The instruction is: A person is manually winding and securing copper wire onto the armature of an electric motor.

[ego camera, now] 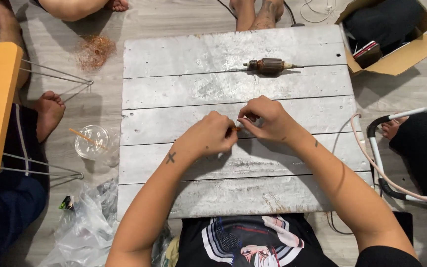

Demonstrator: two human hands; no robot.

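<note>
A black printed shirt [253, 242] fills the bottom edge, and both forearms reach from it over a whitewashed plank board [184, 54]. At mid-board the left hand [208, 136] and right hand [268, 118] meet, fingers pinched narrow on a short bit of copper wire [235, 129] between them. The wire looks thin, light and easily bent; it is probably best gripped close to its ends. At 12 o'clock on the board lies a motor armature [270, 66], likely heavy and stiff. Off the board at 9 o'clock stands a clear plastic cup [91, 142]; at 10 o'clock, a copper wire tangle [95, 50].
</note>
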